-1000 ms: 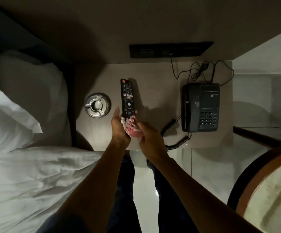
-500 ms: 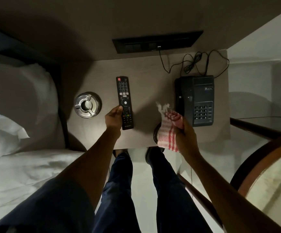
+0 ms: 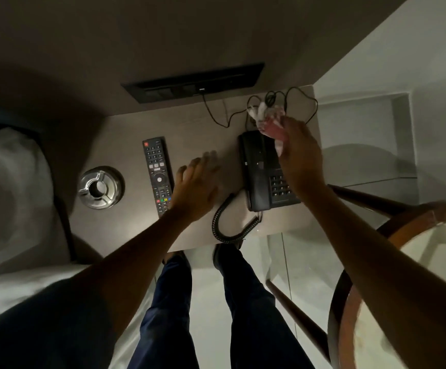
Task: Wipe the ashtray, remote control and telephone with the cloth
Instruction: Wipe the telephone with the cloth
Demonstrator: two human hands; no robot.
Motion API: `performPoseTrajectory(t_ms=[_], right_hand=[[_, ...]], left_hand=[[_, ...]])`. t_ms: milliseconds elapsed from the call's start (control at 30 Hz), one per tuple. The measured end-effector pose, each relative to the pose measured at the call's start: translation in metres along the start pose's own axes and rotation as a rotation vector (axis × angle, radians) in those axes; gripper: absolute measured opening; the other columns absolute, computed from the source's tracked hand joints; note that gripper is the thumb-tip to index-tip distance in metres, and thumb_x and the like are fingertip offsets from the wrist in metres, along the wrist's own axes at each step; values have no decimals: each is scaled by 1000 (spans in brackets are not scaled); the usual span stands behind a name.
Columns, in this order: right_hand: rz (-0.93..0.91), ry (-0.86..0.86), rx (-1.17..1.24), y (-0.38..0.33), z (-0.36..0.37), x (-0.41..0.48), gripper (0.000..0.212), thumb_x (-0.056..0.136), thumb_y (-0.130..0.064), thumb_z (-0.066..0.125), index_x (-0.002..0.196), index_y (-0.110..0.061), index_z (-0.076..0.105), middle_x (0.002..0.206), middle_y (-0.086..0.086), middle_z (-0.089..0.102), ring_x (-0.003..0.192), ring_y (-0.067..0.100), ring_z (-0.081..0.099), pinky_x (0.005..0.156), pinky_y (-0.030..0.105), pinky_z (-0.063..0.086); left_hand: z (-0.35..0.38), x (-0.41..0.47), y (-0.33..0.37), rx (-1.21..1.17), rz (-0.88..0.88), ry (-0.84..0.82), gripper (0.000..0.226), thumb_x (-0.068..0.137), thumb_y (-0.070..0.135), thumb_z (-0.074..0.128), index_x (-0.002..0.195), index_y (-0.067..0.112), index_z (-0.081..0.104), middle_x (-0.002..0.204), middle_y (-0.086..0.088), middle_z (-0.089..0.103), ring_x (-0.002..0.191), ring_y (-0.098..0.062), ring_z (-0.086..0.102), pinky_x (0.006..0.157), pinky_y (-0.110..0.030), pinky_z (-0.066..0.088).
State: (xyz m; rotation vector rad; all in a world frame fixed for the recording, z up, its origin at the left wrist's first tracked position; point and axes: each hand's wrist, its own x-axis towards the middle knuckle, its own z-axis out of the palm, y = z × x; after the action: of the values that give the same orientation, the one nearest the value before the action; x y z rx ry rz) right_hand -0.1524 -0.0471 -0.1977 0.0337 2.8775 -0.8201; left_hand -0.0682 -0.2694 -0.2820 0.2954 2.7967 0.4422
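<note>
A black telephone (image 3: 256,171) sits on the right of the bedside table (image 3: 126,230). My right hand (image 3: 300,155) is shut on the red-and-white cloth (image 3: 268,121) and presses it at the phone's far end, covering part of the keypad. My left hand (image 3: 196,186) hovers open and blurred over the tabletop between the black remote control (image 3: 157,174) and the phone, holding nothing. The remote lies flat, buttons up. A round metal ashtray (image 3: 100,187) stands at the table's left.
The coiled handset cord (image 3: 227,225) loops over the table's front edge. Thin cables (image 3: 283,99) trail behind the phone to a dark wall panel (image 3: 192,81). White bedding (image 3: 8,182) lies left, a round wooden chair (image 3: 413,262) right. My legs stand below.
My left hand let go of the remote and moved right, open. My right hand carried the cloth from the table's front edge up to the far end of the telephone.
</note>
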Motion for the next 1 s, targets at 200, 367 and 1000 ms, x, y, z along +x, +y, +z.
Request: performPoseTrajectory(t_ms=[200,367,1000], right_hand=[[-254,-278,-226,15,44,-3,65,89,6,46,149,-15,29,160,12,21,149,31,14,121,49,17],[-178,-224,-202,18,54,-62,61,90,0,42,148,-11,28,158,18,23,147,36,16,120,51,19],[527,146,240,44,-60,-212,21,97,-32,43,117,-30,46,105,-1,52,84,19,63,68,42,62]], left_hand=[[36,2,-15,180,17,-280,79,90,50,52,154,23,14,162,-22,9,149,-43,14,111,-70,19],[37,5,-15,129,-9,-333,90,88,49,57,154,28,0,164,-19,-3,150,-42,2,112,-70,9],[-73,-28,162,-62,179,-257,66,89,25,59,149,22,31,157,-12,34,139,-31,38,107,-47,38]])
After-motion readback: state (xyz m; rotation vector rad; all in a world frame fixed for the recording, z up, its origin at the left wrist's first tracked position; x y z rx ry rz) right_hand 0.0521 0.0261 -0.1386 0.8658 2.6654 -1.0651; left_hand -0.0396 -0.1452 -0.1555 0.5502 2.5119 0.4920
